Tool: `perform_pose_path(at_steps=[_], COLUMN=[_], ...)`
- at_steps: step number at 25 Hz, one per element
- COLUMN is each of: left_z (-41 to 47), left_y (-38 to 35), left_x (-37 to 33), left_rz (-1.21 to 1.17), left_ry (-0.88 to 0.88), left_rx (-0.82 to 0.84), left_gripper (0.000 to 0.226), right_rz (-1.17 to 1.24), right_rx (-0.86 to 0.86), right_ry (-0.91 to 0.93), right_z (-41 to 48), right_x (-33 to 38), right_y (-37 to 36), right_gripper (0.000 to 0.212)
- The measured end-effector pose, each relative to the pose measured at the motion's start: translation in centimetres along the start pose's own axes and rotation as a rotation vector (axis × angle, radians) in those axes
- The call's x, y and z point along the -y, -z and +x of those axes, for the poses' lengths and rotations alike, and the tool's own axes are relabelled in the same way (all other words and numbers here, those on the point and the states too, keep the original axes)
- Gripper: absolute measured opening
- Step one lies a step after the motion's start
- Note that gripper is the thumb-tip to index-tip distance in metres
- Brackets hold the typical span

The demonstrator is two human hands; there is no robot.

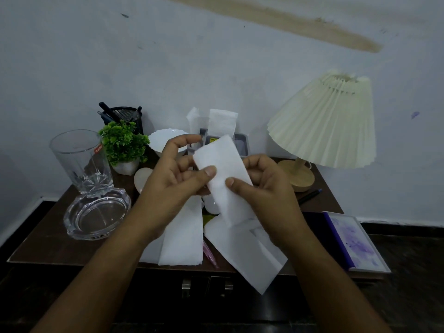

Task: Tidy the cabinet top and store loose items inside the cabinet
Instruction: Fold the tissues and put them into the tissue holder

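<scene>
Both grips are closed on one thing. The left hand [173, 179] pinches the white tissue [221, 159] between thumb and fingers at its left edge. The right hand [266, 188] pinches the lower right edge, thumb on the front and fingers curled behind. The tissue is held in the air, left of the lamp [324, 121] and lower than its shade, its upper end tilted away from the person. It looks thin, soft and limp: a long strip folded narrow, with no stiffness of its own.

The step in hand seems to be folding or squaring up this tissue before it is put away. Under the hands, left of the lamp's base and nearer the person, more loose tissues [185, 239] lie spread on the cabinet top [48, 239]. One overhangs the front edge, and a pink pen [210, 255] lies between them. Behind the held tissue, left of the lamp, a grey holder [241, 145] has tissues standing in it.

Next, I judge, the fold wants finishing with a light pinch so the sheet neither tears nor slumps. Then it needs a place: the holder, or inside behind the handles [186, 286], well below and left of the lamp
</scene>
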State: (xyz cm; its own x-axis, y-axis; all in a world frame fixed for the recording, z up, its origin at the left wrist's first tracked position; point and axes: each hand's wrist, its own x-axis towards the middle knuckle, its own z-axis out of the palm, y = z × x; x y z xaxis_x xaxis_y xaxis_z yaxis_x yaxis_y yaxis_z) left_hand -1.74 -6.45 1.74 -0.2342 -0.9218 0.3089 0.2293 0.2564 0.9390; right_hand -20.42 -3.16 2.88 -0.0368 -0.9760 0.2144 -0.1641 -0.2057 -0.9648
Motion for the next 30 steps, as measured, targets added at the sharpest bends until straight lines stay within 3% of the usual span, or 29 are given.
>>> perform_pose_path(at_steps=[3,7,10,12,18,22,30], left_z=[-0.1,-0.2,0.0,0.2,0.2,0.3,0.9], left_y=[-1.0,-1.1,-0.3,0.3,1.1,1.1,1.0], left_x=[0.7,1.2,1.2,1.1,0.9,0.9,0.2], left_rz=[-0.015,0.109,0.114,0.099,0.162,0.232,0.130], left_ry=[-0.044,-0.020,-0.016,-0.015,-0.026,-0.023,-0.064], left_rx=[0.020,0.028,-0.020,-0.035,0.015,0.052,-0.104], left_gripper=[0.046,0.022,0.029,0.034,0.047,0.052,0.040], right_rz=[0.106,0.057,-0.022,-0.025,-0.187,-0.221,-0.539], right_rx=[-0.154,-0.222,-0.139,-0.020,0.181,0.196,-0.152], right_ry=[-0.028,0.017,0.106,0.133,0.049,0.036,0.197], right_z=[0.0,-0.4,-0.4,-0.3,-0.1,0.0,1.5], right_x=[-0.3,-0.4,-0.2,-0.1,0.0,0.3,0.5], right_y=[-0.7,-1.1,-0.5,-0.2,0.1,1.0,1.7], right_gripper=[0.026,0.030,0.038,0.032,0.022,0.022,0.050])
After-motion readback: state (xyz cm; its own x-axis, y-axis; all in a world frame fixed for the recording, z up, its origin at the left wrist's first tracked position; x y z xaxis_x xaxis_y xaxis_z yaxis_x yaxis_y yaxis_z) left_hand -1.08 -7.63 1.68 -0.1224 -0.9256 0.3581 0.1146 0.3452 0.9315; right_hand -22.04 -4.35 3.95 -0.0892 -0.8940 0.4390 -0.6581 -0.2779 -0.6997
